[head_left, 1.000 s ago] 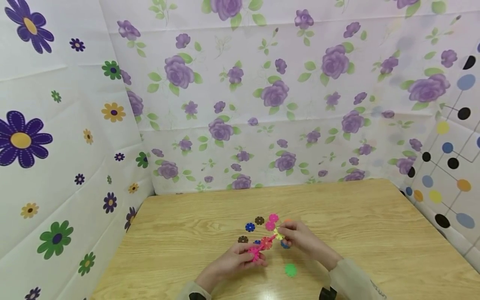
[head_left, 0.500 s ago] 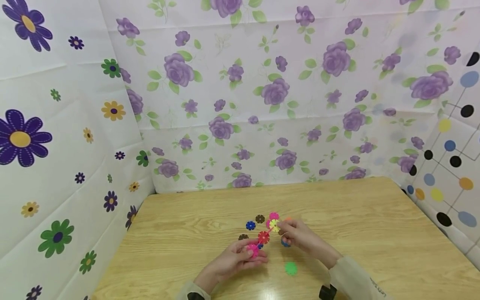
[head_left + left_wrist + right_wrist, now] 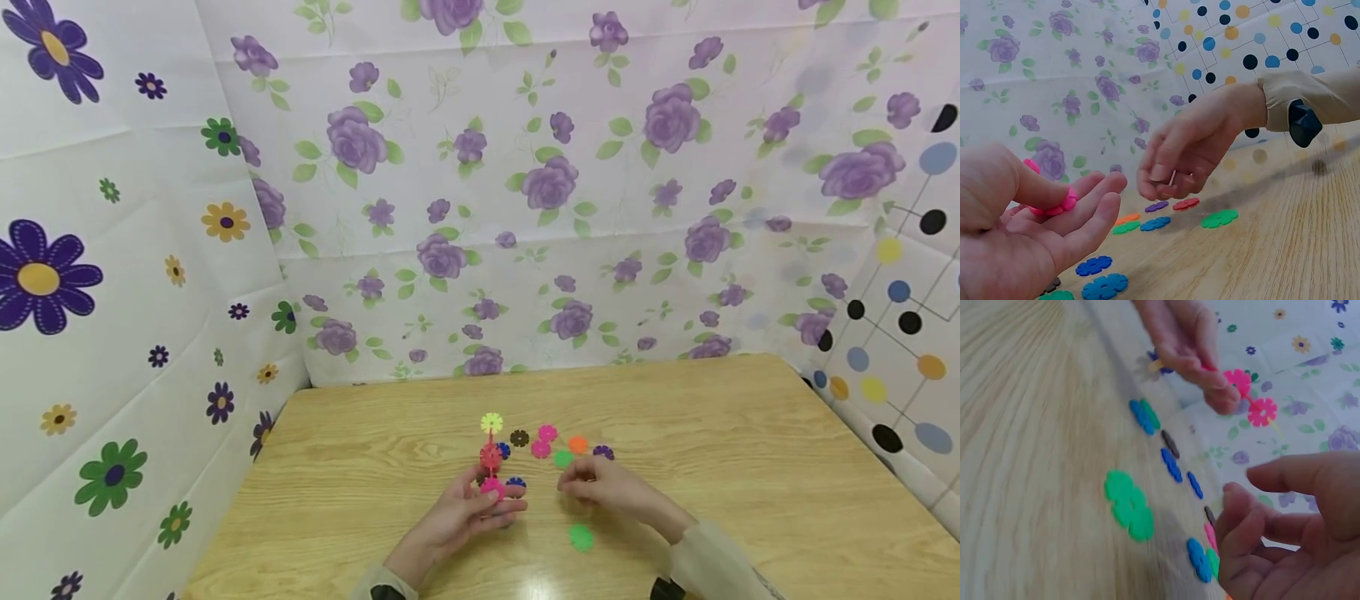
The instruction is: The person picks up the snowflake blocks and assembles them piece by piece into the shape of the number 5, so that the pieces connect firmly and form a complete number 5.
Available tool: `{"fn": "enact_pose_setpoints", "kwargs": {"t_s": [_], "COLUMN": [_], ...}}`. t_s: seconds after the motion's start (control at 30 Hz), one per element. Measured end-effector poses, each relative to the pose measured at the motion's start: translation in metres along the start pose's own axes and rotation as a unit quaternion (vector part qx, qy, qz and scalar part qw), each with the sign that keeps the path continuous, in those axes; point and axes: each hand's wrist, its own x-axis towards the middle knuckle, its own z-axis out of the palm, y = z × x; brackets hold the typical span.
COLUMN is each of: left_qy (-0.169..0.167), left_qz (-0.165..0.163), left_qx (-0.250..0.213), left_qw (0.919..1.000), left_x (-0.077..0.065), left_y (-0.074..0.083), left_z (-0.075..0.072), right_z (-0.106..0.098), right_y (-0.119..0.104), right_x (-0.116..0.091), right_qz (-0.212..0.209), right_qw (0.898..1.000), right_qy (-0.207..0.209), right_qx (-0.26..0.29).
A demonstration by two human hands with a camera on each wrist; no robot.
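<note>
My left hand (image 3: pixel 453 518) pinches the bottom pink disc (image 3: pixel 491 488) of a short chain of notched, flower-shaped plastic discs between thumb and fingers. Above it in the chain sit a red disc (image 3: pixel 491 456) and, at the top, a yellow disc (image 3: pixel 491 423), so the chain stands roughly upright. My right hand (image 3: pixel 615 490) hovers over the table, apart from the chain. Its fingers are loosely bent, and the right wrist view shows a gap between thumb and fingertips with nothing held. Nearest to it lie a green disc (image 3: pixel 563 459) and another green disc (image 3: pixel 581 537).
More loose discs lie on the wooden table (image 3: pixel 360 467): blue (image 3: pixel 516 483), brown (image 3: pixel 520 437), pink (image 3: pixel 547 432), orange (image 3: pixel 577 444) and purple (image 3: pixel 603 451). Patterned cloths (image 3: pixel 480 208) hang behind and on both sides.
My right hand has let go of the yellow disc and drawn back a little. My left hand has turned the chain from slanting right to upright, moving it left.
</note>
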Motion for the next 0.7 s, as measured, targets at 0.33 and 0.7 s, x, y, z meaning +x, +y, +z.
{"fn": "enact_pose_setpoints", "kwargs": {"t_s": [0.33,0.7], "left_qy": [-0.009,0.022], "left_qz": [0.005,0.004], "left_qx": [0.041,0.123], "left_qw": [0.9991,0.9922], "left_x": [-0.001,-0.002], "left_y": [0.000,-0.005], "left_z": [0.002,0.006], "right_z": [0.003,0.015], "right_y": [0.005,0.003], "right_x": [-0.019,-0.025], "right_qz": [-0.024,-0.017], "right_qw": [0.985,0.980], "right_qy": [-0.059,-0.039], "right_qx": [-0.163,-0.193]}}
